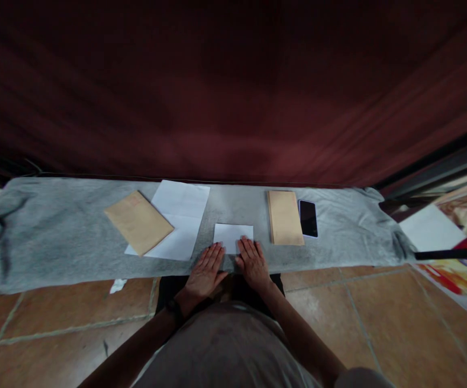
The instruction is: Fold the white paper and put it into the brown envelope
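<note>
A small white sheet of paper (232, 232), perhaps folded, lies flat on the grey cloth in front of me. My left hand (206, 272) rests open at its lower left corner, fingers stretched out, thumb pointing right. Over the paper's lower right part lies my right hand (254, 264), also open and flat, with the fingertips on the sheet. Neither hand grips anything. To the left, a brown envelope (138, 222) overlaps larger white sheets of paper (187, 213). A stack of brown envelopes (286, 218) sits to the right.
The grey cloth (75, 237) covers a long narrow surface. Beside the envelope stack lies a phone (308, 219) with a dark screen. A dark red curtain (233, 108) hangs behind. At far right are a white sheet (433, 229) and a colourful printed package (461, 280). A white scrap (118, 285) lies on the tiled floor.
</note>
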`<act>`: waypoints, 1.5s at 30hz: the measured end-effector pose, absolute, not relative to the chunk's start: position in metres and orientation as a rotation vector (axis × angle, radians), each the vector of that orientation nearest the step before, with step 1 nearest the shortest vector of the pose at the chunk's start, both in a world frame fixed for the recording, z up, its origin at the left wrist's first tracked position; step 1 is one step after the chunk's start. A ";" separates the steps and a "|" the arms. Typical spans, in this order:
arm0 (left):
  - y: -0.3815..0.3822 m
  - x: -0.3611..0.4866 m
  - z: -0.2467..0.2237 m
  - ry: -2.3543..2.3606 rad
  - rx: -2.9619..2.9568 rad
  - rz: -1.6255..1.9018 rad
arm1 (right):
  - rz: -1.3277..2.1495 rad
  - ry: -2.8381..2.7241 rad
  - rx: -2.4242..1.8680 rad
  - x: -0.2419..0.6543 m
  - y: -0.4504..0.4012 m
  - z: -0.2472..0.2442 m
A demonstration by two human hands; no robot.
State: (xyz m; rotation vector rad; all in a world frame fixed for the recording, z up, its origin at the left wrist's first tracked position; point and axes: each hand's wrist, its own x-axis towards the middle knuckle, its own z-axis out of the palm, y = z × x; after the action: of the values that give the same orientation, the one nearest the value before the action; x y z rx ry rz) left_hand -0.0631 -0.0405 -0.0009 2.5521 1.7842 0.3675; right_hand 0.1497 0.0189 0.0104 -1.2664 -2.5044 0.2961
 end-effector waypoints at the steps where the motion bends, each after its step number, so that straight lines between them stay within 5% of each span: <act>1: -0.041 -0.063 0.000 1.781 2.550 0.364 | 0.318 -2.512 -1.236 0.148 0.019 0.013; 7: -0.051 -0.065 -0.002 1.756 2.562 0.388 | 0.468 -2.610 -0.975 0.132 0.018 0.021; 21: -0.045 -0.056 -0.009 1.849 2.508 0.392 | 0.365 -2.611 -1.086 0.087 0.060 0.006; 36: -0.044 -0.051 -0.001 1.883 2.480 0.357 | 0.192 -2.414 -1.422 0.151 0.063 -0.007; 45: -0.026 -0.028 0.015 1.910 2.411 0.301 | 0.241 -2.540 -1.259 0.159 0.029 0.000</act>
State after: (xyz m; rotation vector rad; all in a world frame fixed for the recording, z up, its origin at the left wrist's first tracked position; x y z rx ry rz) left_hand -0.0281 -0.0257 0.0148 2.4109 1.9099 0.3013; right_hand 0.1587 0.0294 0.0000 -1.2588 -2.5402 0.2409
